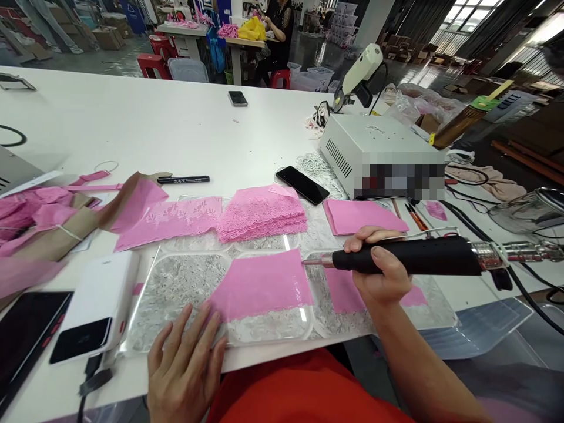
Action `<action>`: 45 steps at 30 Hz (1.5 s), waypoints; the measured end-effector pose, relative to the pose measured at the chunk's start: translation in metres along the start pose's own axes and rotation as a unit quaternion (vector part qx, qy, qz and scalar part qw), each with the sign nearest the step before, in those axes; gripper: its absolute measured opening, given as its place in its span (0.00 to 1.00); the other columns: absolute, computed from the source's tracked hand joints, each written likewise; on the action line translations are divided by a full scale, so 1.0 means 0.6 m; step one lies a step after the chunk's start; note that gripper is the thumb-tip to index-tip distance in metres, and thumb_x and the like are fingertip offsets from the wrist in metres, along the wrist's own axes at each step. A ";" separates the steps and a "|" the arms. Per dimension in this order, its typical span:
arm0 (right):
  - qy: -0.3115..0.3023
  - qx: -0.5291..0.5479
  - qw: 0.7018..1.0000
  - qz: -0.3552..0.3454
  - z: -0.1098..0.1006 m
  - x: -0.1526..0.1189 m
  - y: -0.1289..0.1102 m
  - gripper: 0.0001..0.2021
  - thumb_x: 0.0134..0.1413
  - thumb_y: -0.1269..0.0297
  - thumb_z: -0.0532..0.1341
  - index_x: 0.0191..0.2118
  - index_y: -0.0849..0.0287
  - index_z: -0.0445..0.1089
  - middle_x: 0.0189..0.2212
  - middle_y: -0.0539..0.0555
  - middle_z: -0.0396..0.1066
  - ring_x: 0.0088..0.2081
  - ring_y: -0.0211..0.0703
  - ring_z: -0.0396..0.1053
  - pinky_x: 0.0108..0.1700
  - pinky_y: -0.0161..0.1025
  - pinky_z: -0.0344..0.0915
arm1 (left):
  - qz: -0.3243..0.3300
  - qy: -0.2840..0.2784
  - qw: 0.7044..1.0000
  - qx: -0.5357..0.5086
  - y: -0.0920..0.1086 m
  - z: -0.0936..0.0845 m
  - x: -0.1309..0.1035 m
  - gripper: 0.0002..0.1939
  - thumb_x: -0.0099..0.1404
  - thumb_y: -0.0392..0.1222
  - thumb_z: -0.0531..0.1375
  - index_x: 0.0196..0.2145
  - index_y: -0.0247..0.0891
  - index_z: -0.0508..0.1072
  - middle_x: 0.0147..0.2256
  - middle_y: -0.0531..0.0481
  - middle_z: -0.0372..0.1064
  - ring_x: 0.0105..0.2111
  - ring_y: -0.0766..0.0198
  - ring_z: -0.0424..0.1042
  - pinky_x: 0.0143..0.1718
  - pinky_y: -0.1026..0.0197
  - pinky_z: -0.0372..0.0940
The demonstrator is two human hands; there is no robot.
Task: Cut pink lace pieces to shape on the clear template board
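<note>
My right hand (pixel 383 273) is wrapped round a thick black corded hand tool (pixel 423 255) with a slim metal tip. That tip points left and meets the right edge of a flat pink fabric piece (pixel 268 285). My left hand (pixel 187 358) lies open, fingers spread, with its fingertips at the fabric's lower left corner. Under the fabric is a clear plastic sheet with rounded panels (pixel 176 294) over a grey speckled surface. Another pink piece (pixel 346 292) lies partly behind my right hand. Farther back sit a stack of lace-edged pink pieces (pixel 264 214) and folded pink fabric (pixel 363 216).
A grey box unit (pixel 348 153) stands at the back right, near a black phone (pixel 302 184). A marker (pixel 184 180) lies behind the lace. At left are a white power bank (pixel 99 299), a dark tablet (pixel 30 346) and heaped pink fabric (pixel 39 217). Cables trail at right.
</note>
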State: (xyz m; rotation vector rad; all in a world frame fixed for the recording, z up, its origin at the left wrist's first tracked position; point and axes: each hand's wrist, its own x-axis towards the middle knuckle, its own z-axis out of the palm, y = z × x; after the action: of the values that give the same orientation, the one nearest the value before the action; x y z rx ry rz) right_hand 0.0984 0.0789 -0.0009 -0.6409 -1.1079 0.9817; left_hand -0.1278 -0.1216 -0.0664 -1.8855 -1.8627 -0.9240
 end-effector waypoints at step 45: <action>0.010 0.055 0.998 0.005 -0.090 0.054 -0.021 0.05 0.41 0.68 0.59 0.29 0.58 0.69 0.30 0.50 0.66 0.24 0.35 0.65 0.28 0.39 0.65 | 0.181 -0.076 0.972 -0.128 0.140 0.066 0.126 0.14 0.66 0.33 0.57 0.49 0.33 0.71 0.51 0.42 0.72 0.58 0.53 0.64 0.63 0.47 0.49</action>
State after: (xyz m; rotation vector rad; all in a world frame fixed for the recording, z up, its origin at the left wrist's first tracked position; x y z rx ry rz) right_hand 0.1571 0.1044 0.0052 -0.5665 -1.0259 1.0361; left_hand -0.0425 -0.0460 -0.0294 -2.4094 -1.4522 -0.9501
